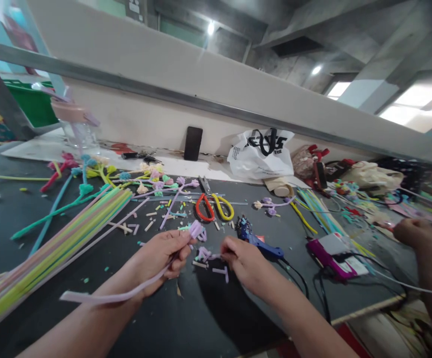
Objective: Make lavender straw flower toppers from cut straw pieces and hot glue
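My left hand (163,254) is closed around a long lilac pipe cleaner (119,295) whose curled flower end (196,229) sticks out above my fingers. The stem trails down over my left forearm. My right hand (244,262) pinches a small lilac pipe-cleaner piece (203,255) lying on the dark table (208,318). Short lilac offcuts (221,271) lie between the two hands.
A bundle of pastel pipe cleaners (52,248) runs along the left. Finished pipe-cleaner flowers (152,181), red and yellow scissors (214,206), a blue glue gun (259,241), a purple device (331,256), a white bag (261,154) and a phone (193,143) lie behind. Another person's hand (415,231) works at right.
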A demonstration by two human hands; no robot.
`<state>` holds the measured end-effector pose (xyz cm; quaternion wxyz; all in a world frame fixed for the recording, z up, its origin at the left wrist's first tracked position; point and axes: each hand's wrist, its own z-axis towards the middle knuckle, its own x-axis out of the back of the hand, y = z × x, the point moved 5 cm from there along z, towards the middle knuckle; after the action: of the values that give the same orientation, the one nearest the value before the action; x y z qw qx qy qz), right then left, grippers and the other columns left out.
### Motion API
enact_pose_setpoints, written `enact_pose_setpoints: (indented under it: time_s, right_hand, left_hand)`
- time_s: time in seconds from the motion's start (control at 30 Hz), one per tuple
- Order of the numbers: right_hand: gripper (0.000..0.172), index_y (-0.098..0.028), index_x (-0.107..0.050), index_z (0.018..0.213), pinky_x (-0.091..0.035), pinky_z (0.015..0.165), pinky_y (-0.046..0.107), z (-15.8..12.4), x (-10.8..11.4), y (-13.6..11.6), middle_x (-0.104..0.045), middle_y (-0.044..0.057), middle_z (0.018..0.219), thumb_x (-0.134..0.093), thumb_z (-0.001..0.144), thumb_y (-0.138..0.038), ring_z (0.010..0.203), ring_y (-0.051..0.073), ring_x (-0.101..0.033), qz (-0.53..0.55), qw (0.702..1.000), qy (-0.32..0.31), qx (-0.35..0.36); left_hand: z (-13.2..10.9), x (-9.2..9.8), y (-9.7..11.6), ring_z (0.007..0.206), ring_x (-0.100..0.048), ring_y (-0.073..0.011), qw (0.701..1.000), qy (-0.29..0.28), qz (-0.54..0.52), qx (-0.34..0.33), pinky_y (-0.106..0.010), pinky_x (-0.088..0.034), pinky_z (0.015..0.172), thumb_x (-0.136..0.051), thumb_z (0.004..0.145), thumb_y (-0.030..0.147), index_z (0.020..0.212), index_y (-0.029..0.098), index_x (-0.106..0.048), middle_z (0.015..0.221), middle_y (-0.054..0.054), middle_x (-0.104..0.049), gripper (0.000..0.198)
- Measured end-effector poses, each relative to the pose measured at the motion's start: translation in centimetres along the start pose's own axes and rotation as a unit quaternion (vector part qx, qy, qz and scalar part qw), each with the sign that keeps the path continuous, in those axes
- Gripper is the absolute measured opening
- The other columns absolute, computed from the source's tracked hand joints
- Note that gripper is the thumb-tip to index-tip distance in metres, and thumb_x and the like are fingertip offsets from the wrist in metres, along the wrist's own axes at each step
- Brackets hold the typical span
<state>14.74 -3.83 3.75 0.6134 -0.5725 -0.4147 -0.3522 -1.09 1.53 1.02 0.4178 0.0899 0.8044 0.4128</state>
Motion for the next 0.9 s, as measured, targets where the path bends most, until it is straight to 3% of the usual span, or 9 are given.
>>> enact_pose_setpoints:
  time_s: [0.23,0.47,0.67,0.9]
  right_hand:
    - [0.014,-0.018,-0.049,0.076,-0.034,0.058,0.024,-0.1,2.0,-1.2,-0.052,-0.001,0.067,-0.041,0.083,-0.009,0.062,0.012,-0.047,-0.016,1.0,0.021,0.008]
    - [0.015,-0.018,-0.052,0.076,-0.036,0.064,0.025,-0.1,4.3,-4.9,-0.055,0.001,0.074,-0.043,0.084,-0.008,0.068,0.014,-0.048,-0.101,0.989,0.046,0.101]
    - [0.015,-0.017,-0.053,0.08,-0.036,0.067,0.029,0.4,4.0,-5.9,-0.056,0.004,0.077,-0.043,0.082,-0.005,0.071,0.016,-0.048,-0.193,0.971,0.033,0.138]
    - [0.012,-0.015,-0.053,0.082,-0.036,0.068,0.03,0.6,3.7,-6.2,-0.057,0.005,0.08,-0.047,0.081,-0.006,0.073,0.017,-0.049,-0.238,0.961,0.0,0.138]
  left_hand:
    - [-0.2,-0.3,-0.5,0.036,-0.027,-0.0009,0.998,-0.041,-0.016,0.038,-0.012,-0.01,0.03,-0.052,0.083,0.03,0.075,0.014,-0.052,0.054,0.005,-0.041,0.017]
    - [-0.5,-0.9,-0.5,0.033,-0.027,-0.0007,0.997,-0.045,0.031,0.045,-0.013,-0.011,0.03,-0.056,0.08,0.034,0.066,0.016,-0.045,0.049,0.006,-0.042,0.025]
    - [-0.5,-1.0,-0.4,0.032,-0.025,-0.0008,0.996,-0.031,0.072,0.051,-0.013,-0.011,0.029,-0.06,0.076,0.039,0.065,0.017,-0.044,0.048,0.007,-0.044,0.029]
    - [-0.3,-0.9,-0.7,0.03,-0.021,-0.0006,0.994,-0.054,0.076,0.048,-0.013,-0.009,0.028,-0.061,0.075,0.04,0.064,0.016,-0.048,0.044,0.007,-0.042,0.029]
